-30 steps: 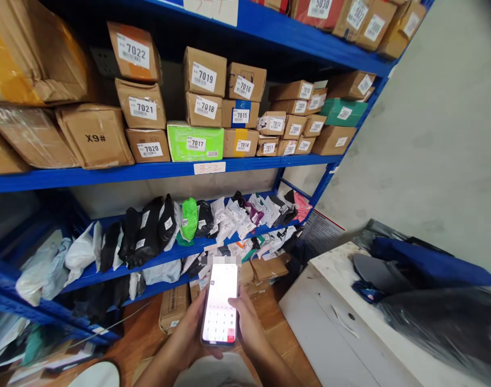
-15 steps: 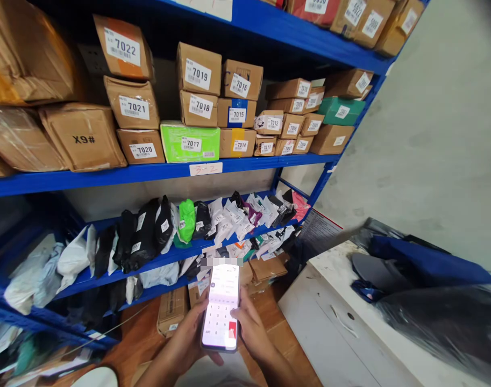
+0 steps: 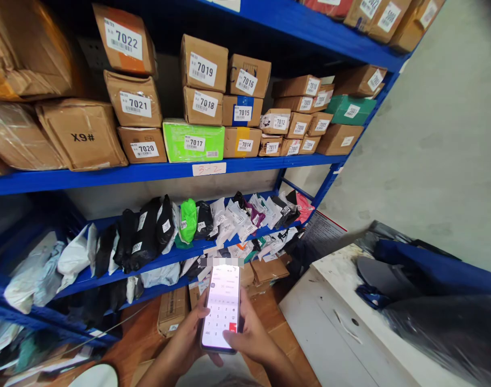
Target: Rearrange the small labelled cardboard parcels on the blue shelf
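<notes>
A smartphone [image 3: 218,309] with a lit screen is held upright between both hands, low in the middle of the head view. Its screen shows a number keypad in the lower half; the text above is too small to read. My left hand [image 3: 192,330] is closed around the phone's left side, its thumb over the keypad's left edge and fingertips showing below the phone. On the right side, my right hand [image 3: 251,333] grips the phone with its thumb lying across the lower keypad. The fingers behind the phone are hidden.
Ahead stands a blue shelf rack [image 3: 148,179] with numbered cardboard boxes [image 3: 203,67] on its upper level. Bagged parcels [image 3: 148,231] fill the lower levels. To the right is a white cabinet [image 3: 321,322] bearing a grey cap [image 3: 384,274] and dark plastic bags.
My right thumb has moved down and left across the keypad. My left thumb has come in over the keypad's left edge. The view has shifted slightly.
</notes>
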Motion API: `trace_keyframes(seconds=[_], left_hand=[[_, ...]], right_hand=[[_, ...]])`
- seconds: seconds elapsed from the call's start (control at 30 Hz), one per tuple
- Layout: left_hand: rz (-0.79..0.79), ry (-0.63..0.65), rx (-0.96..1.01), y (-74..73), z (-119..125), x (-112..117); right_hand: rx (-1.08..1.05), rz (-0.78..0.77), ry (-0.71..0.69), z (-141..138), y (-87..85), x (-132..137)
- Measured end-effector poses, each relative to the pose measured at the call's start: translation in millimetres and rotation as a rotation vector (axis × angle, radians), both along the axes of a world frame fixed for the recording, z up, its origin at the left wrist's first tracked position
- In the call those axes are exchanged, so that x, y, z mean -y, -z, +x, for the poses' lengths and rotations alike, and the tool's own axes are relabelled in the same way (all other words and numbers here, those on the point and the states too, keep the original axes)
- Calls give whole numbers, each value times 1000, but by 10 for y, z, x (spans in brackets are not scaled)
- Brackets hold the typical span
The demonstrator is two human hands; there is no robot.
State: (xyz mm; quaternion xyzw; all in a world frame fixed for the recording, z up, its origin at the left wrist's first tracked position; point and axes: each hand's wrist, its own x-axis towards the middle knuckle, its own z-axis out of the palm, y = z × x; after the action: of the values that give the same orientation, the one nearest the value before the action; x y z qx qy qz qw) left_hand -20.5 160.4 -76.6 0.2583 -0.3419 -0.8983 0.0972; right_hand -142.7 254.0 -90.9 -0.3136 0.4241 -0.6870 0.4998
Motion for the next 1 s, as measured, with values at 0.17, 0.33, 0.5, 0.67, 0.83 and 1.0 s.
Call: trace_keyframes(seconds=[0.17,0.33,0.5,0.67,0.83,1.0], left_hand=[[-36,-27,104,-27,-34,15],[-5,40,-33,-8,9,87],[-74,116,-96,-92,45,154],[-111,145,-29,-154,47,177],[-110,102,-92,-173,60,178],[-57,132,-177,-193,46,203]], right_hand=[[34,53,9,-25,-108,-12],[68,104,83,-38,-176,42],[85,116,130,-41,-237,55],[131,122,138,-7,-275,79],[188,175,266,52,-143,145],[217,173,293,60,-34,197]])
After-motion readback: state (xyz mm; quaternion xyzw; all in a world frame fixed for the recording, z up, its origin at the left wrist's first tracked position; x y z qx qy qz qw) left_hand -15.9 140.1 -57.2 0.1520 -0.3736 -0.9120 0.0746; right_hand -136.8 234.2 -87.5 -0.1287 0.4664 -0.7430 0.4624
